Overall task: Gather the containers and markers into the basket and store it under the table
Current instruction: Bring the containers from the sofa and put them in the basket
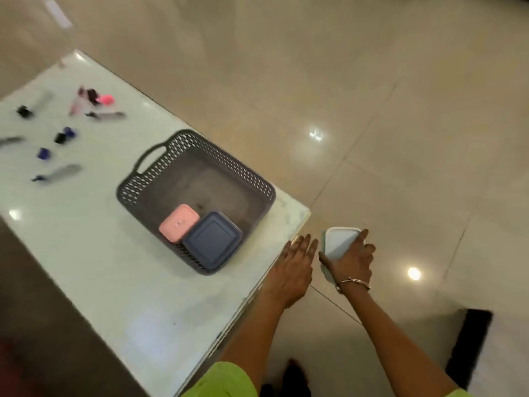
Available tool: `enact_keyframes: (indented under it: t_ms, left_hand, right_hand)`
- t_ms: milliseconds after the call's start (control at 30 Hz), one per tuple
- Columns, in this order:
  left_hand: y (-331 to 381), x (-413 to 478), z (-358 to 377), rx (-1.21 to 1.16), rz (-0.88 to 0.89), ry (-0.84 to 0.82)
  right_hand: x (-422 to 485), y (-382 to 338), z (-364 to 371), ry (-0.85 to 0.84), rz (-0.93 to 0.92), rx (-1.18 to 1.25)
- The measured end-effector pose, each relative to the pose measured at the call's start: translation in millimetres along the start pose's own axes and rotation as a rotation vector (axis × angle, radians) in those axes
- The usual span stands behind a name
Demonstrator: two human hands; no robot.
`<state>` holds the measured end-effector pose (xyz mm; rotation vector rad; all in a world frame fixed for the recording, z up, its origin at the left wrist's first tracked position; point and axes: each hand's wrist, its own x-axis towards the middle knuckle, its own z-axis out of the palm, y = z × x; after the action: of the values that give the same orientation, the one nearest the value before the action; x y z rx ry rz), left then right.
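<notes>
My right hand (350,260) is clamped on a pale rectangular plastic container with a white lid (340,243), held off the right edge of the tabletop, above the glossy beige tiled floor (400,110). My left hand (292,267) is flat, its grip apart, fingers spread and holding nothing, over the near right edge of the white glossy tabletop (94,253), just beside the held container.

The grey perforated plastic basket with a cut-out handle (148,181) sits on the tabletop close to its right edge, its right corner almost at the rim. Inside, against the near wall, lie a small pink-lidded rectangular container (179,227) and a larger dark blue-lidded square container (211,239), touching side by side. The far part of the basket floor is bare.

The scattered markers and loose caps (57,173) lie at the far left of the tabletop, well apart from the basket; motion blur hides their exact number. One pink cap (106,100) stands out among them.

Tabletop between the basket and the near edge is open. A dark mat (472,345) lies on the floor at near right.
</notes>
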<state>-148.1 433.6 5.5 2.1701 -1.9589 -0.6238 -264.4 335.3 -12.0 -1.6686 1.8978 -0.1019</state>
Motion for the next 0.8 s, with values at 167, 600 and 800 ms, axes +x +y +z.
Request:
enact_keyframes:
  t_ms: [167,600,800]
  left_hand:
    - [-26.4,-18.9,-117.0,0.1,-0.188,0.137]
    - [-130.1,-55.1,-189.5,0.102,-0.677,0.146]
    - [-157.5,-50.5,-183.1,0.057,-0.698,0.129]
  right_hand:
    - [-29.3,-124.8,-77.9,-0.03,-0.282,-0.002]
    - [-37.7,-265.3,-2.2,-0.341,-0.633,-0.374]
    - [-19.6,-258.7,38.6,-0.402,-0.631,-0.511]
